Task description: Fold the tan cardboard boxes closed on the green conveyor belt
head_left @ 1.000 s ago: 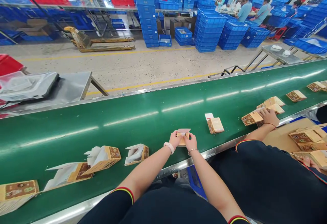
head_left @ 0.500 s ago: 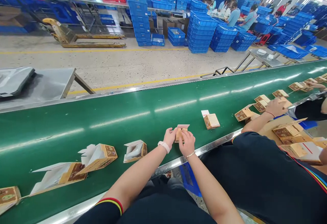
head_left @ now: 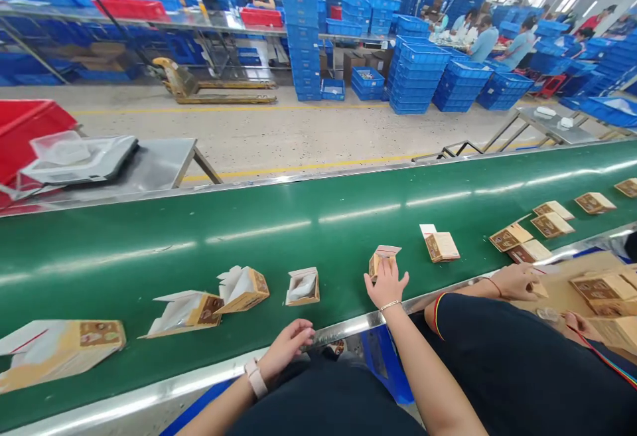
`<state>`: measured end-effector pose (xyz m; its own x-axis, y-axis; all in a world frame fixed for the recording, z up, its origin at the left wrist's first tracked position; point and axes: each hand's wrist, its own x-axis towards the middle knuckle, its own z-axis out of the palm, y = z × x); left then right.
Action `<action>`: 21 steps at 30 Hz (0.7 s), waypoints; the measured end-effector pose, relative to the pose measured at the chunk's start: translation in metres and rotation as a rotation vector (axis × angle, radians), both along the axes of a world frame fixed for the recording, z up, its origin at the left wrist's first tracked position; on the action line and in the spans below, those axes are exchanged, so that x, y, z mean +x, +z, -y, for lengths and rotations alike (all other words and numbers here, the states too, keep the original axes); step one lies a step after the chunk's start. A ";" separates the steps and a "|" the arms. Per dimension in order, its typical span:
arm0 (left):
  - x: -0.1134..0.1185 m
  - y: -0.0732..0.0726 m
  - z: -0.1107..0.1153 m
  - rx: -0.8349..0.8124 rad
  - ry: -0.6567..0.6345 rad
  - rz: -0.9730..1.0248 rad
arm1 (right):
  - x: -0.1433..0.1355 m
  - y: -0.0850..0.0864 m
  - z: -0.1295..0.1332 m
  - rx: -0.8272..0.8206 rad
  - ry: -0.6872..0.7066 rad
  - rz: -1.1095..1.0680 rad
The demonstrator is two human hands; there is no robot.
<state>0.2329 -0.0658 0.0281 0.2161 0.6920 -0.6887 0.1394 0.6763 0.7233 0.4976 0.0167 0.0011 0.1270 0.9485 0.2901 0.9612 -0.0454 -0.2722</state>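
My right hand (head_left: 387,285) lies over a small brown-and-tan carton (head_left: 373,265) on the green belt, fingers spread and touching its near side. The carton's pale flap stands up at the back, and my fingers hide part of its front. Over the metal near edge of the belt is my left hand (head_left: 287,348), empty, its fingers loosely bent and apart. Closest to it on the belt, an open carton (head_left: 302,301) shows a white bag inside.
Further left, open cartons with bags, such as one carton (head_left: 247,290), lie on the conveyor belt (head_left: 199,243). To the right are another carton (head_left: 442,247) and several more. A co-worker's hand (head_left: 517,281) is at the right, beside a cardboard box of cartons. A metal table (head_left: 164,160) stands across the belt.
My left hand has come off the carton and moved back left to the belt's edge. My right hand stays at the carton, fingers now spread. The view has shifted left.
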 end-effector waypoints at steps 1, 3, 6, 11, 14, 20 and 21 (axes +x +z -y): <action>-0.007 -0.008 0.000 0.076 0.078 -0.046 | -0.001 -0.001 0.001 0.057 0.001 -0.002; -0.016 -0.024 -0.004 0.270 0.241 -0.168 | -0.007 -0.002 0.008 0.188 0.110 -0.042; -0.020 -0.044 -0.015 0.654 0.321 -0.355 | -0.025 -0.006 0.020 0.255 0.499 -0.197; -0.009 -0.059 -0.049 1.274 -0.135 -0.508 | -0.052 -0.014 0.017 0.187 0.822 -0.334; 0.001 -0.056 -0.065 1.358 -0.301 -0.581 | -0.056 -0.016 0.006 0.157 0.815 -0.293; 0.027 -0.031 -0.084 1.222 -0.411 -0.687 | -0.050 -0.013 -0.004 -0.001 0.697 -0.272; 0.031 -0.028 -0.088 1.198 -0.422 -0.681 | -0.049 -0.014 -0.005 -0.017 0.692 -0.313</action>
<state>0.2635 0.0223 0.0000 0.4190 0.8857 0.1999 0.7152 -0.4575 0.5283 0.4484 0.0221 -0.0125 -0.4243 0.8460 0.3230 0.6502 0.5329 -0.5416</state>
